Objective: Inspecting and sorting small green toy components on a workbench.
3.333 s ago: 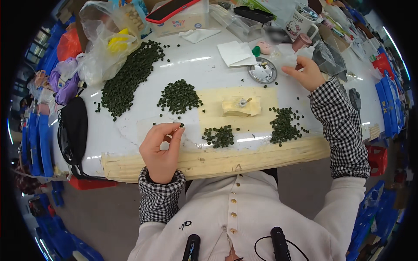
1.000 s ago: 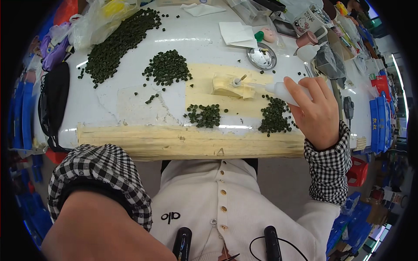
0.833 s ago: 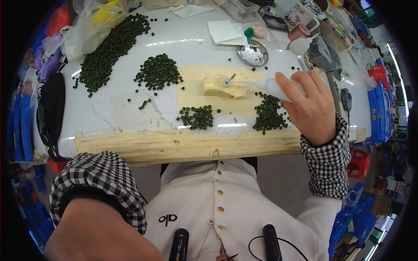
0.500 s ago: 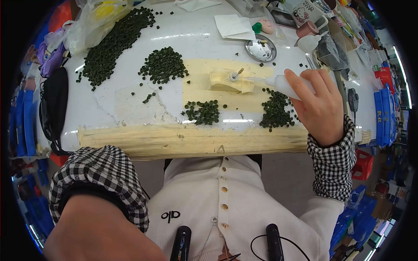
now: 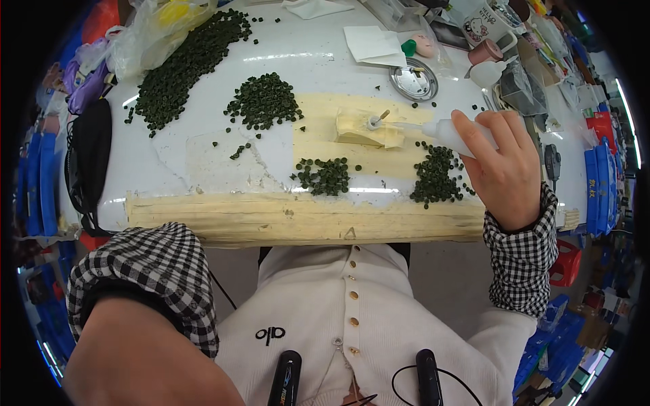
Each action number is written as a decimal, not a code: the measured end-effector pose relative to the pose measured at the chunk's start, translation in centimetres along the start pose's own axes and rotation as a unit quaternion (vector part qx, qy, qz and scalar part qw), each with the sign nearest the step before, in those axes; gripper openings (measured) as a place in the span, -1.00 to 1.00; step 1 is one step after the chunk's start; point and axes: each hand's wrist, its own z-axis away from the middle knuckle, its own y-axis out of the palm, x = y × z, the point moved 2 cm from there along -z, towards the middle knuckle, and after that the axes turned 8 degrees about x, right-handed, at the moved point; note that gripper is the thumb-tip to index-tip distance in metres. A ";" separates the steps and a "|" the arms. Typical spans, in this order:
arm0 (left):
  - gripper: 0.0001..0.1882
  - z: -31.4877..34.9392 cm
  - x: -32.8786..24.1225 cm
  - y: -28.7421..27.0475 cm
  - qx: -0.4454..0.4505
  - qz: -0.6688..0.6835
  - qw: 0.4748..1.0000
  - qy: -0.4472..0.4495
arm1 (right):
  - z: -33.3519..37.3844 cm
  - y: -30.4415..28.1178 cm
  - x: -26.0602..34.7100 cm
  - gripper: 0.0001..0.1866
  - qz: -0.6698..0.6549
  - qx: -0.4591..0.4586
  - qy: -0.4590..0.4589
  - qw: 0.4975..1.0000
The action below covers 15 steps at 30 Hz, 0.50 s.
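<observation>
My right hand [image 5: 508,162] is closed around a white squeeze bottle [image 5: 455,137], tilted with its thin nozzle pointing left. The nozzle reaches close to a small white tube [image 5: 374,122] with a short brown stick in it; whether they touch cannot be made out. The tube stands on a tape-wrapped block [image 5: 355,133] on the table. Below the bottle lies a small heap of dark green button-like pieces [image 5: 437,174], with another small heap [image 5: 323,176] in front of the block. My left hand [image 5: 145,355] is raised close at the lower left, its fingers hidden.
A medium heap [image 5: 264,101] and a large heap [image 5: 189,71] of the green pieces spread at the left. A round metal lid [image 5: 414,80], white paper [image 5: 372,44] and a mug [image 5: 487,28] stand at the back right. A black pouch [image 5: 89,159] hangs by the left edge.
The view has shifted slightly, so the table things sit a little farther right. My left sleeve has moved slightly left. My right hand keeps its hold on the bottle near the tube.
</observation>
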 end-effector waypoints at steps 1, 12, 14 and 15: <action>-0.77 0.2 -0.2 0.0 -0.022 -0.032 0.999 0.000 | 0.0 0.0 0.0 -0.47 -0.001 -0.002 -0.001 1.000; -0.87 2.1 0.5 -1.6 -0.071 -0.326 0.942 -0.028 | 0.0 -0.2 -0.1 -0.43 0.006 -0.003 -0.005 1.000; -0.87 2.8 1.0 -2.6 -0.038 -0.337 0.941 -0.025 | -0.1 -0.1 -0.2 -0.43 0.005 0.001 -0.006 1.000; -0.86 3.4 1.0 -3.1 -0.023 -0.345 0.938 -0.017 | -0.2 -0.1 -0.1 -0.43 0.004 0.001 -0.006 1.000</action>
